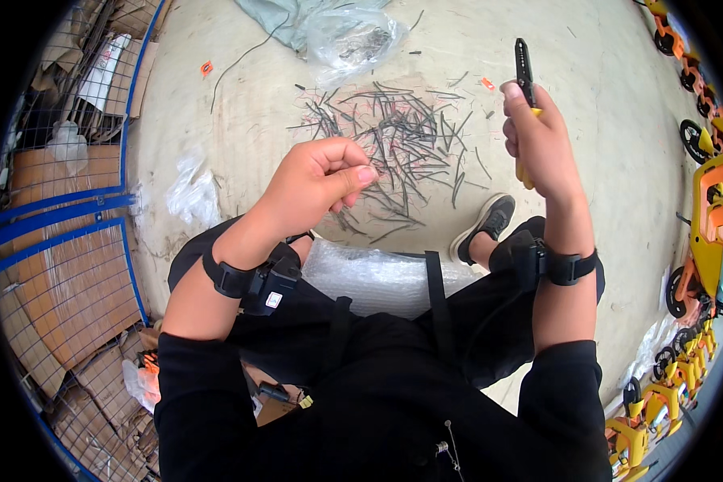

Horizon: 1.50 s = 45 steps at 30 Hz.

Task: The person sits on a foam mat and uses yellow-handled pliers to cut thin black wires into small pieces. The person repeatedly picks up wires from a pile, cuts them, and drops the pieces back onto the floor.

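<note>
My right hand [541, 143] is raised at the right, wrapped round wire strippers with yellow handles and a black jaw [524, 68] that points away from me. Toward the middle, my left hand [321, 178] is closed, thumb pressed to the forefinger. Whatever it pinches, if anything, is too small to make out. Beyond and below the hands, a spread of short black cable sheath pieces [414, 165] lies on the floor, with thin reddish strands among them. The two hands are well apart.
A clear plastic bag [357, 44] with dark bits inside lies at the far side. Bubble wrap [361, 277] is between my legs. Crumpled plastic [193, 191] lies left, near a blue mesh cage [64, 205] of cardboard. Yellow and orange small bikes [711, 209] line the right.
</note>
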Tool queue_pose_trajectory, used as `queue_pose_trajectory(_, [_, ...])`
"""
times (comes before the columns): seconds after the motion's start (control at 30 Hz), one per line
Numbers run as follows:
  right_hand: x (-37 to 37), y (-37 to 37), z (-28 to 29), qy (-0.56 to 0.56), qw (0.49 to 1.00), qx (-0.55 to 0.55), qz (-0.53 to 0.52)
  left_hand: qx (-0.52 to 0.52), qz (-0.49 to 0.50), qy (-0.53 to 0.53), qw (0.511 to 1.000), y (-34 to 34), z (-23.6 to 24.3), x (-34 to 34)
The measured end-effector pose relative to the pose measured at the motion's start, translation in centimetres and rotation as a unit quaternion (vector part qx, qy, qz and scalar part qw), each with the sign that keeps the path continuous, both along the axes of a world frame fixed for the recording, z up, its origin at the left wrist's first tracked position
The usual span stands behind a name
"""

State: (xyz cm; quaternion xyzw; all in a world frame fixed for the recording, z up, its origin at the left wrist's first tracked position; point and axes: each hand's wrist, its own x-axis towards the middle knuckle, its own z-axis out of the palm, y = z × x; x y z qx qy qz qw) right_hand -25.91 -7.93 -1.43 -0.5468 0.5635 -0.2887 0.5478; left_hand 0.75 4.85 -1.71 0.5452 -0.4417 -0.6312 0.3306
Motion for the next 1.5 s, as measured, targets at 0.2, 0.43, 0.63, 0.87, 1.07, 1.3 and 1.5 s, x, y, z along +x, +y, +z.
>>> queue_pose_trajectory(0.2, [1.0, 4.3, 0.8, -0.02, 0.967, 0.092, 0.239, -0.049, 0.068, -0.046, 0.995, -0.6, 0.6, -0.2])
queue_pose_trajectory(0.43, [3.3, 7.0, 1.5, -0.065, 0.935, 0.141, 0.319, -0.059, 0.041, -0.001, 0.997, -0.9, 0.3, -0.6])
queue_pose_trajectory(0.63, [3.7, 7.1, 1.0, -0.04, 0.929, 0.11, 0.352, -0.06, 0.017, -0.013, 0.998, -0.7, -0.2, -0.4])
queue_pose_trajectory(0.87, [3.7, 7.1, 0.6, -0.039, 0.924, 0.125, 0.358, -0.058, -0.008, -0.05, 0.997, -1.0, -0.4, -0.4])
queue_pose_trajectory(1.07, [3.9, 7.0, 1.5, -0.008, 0.924, 0.114, 0.366, -0.043, -0.007, -0.046, 0.998, -1.0, -0.4, -0.4])
queue_pose_trajectory(1.3, [3.9, 7.3, 1.4, 0.023, 0.937, 0.045, 0.344, -0.045, -0.015, -0.018, 0.999, -1.1, 0.0, -0.2])
queue_pose_trajectory(1.5, [4.2, 7.1, 2.3, 0.065, 0.946, 0.006, 0.317, -0.025, 0.013, 0.111, 0.993, -1.2, 0.3, 0.1])
